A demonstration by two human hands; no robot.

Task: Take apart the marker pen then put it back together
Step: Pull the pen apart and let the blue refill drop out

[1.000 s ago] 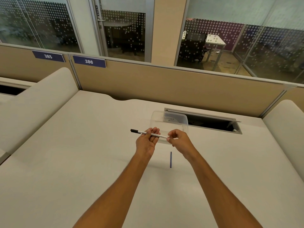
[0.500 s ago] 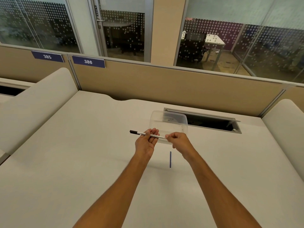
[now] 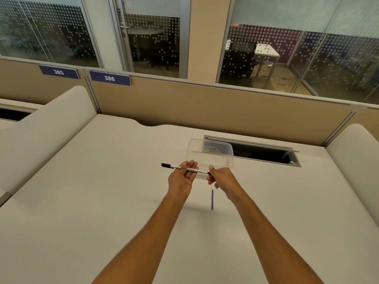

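A thin white marker pen (image 3: 174,166) with a black cap at its left end is held level above the desk. My left hand (image 3: 182,177) grips the pen's middle from below, fingers curled over the barrel. At the pen's right end my right hand (image 3: 220,179) pinches a small dark part with its fingertips; that end is mostly hidden by the fingers. A slim blue rod (image 3: 212,199), like an ink core, lies on the desk just below my hands, pointing towards me.
A clear plastic container (image 3: 211,152) stands right behind my hands. Behind it, an open cable slot (image 3: 264,155) is cut into the white desk (image 3: 102,201). Tan partition panels close off the back, and padded dividers rise at both sides.
Both hands and the pen stay in nearly the same place. My right hand's fingertips have closed in slightly on the pen's right end.
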